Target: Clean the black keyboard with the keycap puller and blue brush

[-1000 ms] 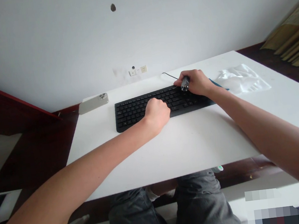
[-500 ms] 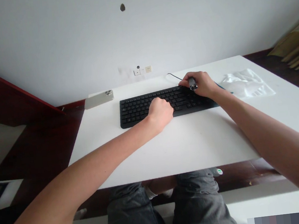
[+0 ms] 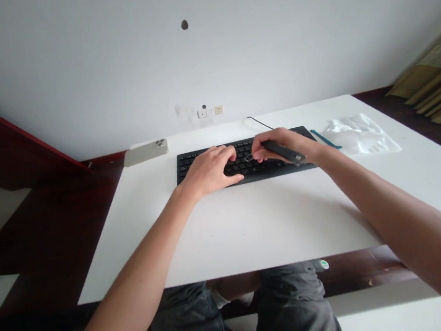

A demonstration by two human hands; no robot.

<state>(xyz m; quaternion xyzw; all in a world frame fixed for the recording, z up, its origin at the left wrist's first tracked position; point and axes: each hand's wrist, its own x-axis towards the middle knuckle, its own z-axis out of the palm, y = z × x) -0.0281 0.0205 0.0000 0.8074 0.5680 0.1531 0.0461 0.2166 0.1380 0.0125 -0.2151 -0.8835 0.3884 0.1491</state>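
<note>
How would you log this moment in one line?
Left hand: open over keyboard; right hand: holds dark tool over keyboard; phone: on table

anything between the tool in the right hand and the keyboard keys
Nothing visible does: the wire loop of the dark tool in the right hand is at the keyboard, keys showing around it. The left hand covers keys beside the loop, not that spot. Whether the loop touches the keys, I cannot tell.

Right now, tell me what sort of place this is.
It looks like a room in a home, perhaps a small office: a black keyboard lies on a white table, wall sockets sit beyond it, and a yellowish curtain hangs at the right.
</note>
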